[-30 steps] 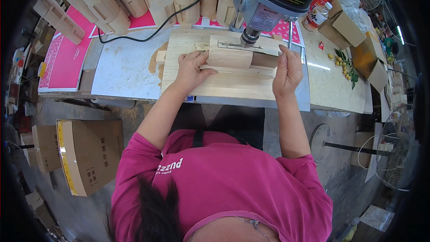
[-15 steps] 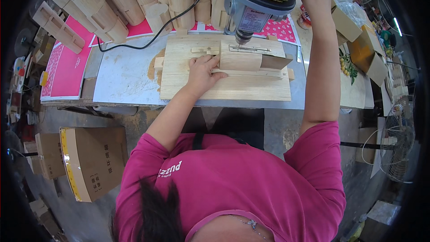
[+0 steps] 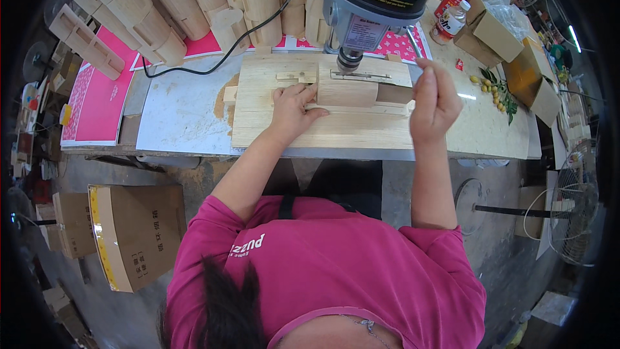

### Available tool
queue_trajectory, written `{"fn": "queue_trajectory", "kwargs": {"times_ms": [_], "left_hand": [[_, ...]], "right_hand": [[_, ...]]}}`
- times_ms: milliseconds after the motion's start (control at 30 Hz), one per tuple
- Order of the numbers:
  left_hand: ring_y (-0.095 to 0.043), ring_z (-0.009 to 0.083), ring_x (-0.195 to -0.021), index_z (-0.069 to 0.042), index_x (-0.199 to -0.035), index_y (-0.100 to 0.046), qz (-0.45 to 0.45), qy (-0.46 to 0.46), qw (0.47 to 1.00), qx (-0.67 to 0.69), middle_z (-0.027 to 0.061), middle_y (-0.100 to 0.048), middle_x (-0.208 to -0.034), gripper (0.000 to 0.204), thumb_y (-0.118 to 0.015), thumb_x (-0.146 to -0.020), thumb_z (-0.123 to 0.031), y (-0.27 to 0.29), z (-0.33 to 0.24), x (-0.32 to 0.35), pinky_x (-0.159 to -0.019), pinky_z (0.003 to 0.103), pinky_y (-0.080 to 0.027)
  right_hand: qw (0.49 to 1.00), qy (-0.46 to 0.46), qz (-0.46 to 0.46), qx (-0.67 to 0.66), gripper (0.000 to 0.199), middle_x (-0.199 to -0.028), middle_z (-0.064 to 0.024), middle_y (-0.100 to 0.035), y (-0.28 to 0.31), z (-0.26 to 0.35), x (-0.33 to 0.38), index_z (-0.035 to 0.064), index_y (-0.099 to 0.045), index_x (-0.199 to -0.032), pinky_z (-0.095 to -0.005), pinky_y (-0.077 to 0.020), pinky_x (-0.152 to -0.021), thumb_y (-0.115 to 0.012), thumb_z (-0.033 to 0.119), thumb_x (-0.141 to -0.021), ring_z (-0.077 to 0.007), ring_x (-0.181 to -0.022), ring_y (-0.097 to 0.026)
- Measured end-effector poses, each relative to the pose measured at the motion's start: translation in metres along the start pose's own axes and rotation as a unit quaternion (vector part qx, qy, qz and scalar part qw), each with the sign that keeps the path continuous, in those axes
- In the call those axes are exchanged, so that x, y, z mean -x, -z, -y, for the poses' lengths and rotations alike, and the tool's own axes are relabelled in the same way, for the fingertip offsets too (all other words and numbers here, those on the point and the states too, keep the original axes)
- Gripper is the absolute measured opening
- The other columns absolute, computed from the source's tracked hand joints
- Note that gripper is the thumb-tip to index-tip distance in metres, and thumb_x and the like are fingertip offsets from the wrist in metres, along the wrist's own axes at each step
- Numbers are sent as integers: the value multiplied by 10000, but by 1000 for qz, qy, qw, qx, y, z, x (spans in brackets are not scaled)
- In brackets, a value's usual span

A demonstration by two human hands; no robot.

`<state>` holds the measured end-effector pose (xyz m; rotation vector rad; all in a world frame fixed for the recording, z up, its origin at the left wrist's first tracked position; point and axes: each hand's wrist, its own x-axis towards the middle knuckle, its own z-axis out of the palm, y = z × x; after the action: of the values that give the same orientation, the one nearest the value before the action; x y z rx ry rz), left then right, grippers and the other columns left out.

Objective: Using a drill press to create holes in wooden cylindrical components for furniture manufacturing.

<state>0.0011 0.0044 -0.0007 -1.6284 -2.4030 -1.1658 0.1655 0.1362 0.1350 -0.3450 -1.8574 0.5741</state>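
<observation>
Cardboard box (image 3: pixel 497 37) holds plastic (image 3: pixel 505 8); left hand (image 3: pixel 294 109) spread against wooden block (image 3: pixel 347 92) (right hand (image 3: pixel 434 105) curled, grip unclear)

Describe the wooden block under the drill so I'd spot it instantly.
Find the drill press at the picture's top. Below its chuck lies the wooden block, left hand at its left end. Unlike the upright wooden pieces farther back, it lies sideways.

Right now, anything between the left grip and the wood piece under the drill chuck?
Nothing visible. The left grip has its fingertips at the wood piece's left end. The drill chuck hangs above the piece, to the right of those fingers, not between.
</observation>
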Motion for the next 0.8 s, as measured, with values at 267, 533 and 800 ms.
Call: {"fn": "queue_trajectory", "kwargs": {"times_ms": [267, 533, 800], "left_hand": [[-527, 208, -790, -128, -1079, -609, -3, 5, 1000, -6, 20, -563, -785, 535, -754, -600, -317, 0, -2, -1, -760, 352, -284], [-524, 188, -768, -102, -1034, -610, -21, -6, 1000, 4, 11, -525, -740, 517, -764, -587, -310, 1, -1, 1, -762, 333, -285], [-535, 187, -837, -111, -1044, -623, 35, 121, 988, 91, 19, -548, -834, 526, -784, -574, -283, 0, -7, -6, -853, 370, -289]], "right_hand": [[995, 99, -2, -9, 143, -722, -99, -549, -28, -54, 39, -42, -578, -904, -249, -395, -593, -457, 10, -849, -164, -663, -519], [997, 69, -30, 8, 122, -586, -84, -522, 3, -7, -33, -14, -600, -814, -279, -399, -501, -564, 103, -827, -166, -511, -497], [994, 32, 29, 97, 364, -765, -193, -612, -34, -40, -155, -23, -605, -827, -325, -437, -668, -458, 307, -871, -279, -744, -593]]}}
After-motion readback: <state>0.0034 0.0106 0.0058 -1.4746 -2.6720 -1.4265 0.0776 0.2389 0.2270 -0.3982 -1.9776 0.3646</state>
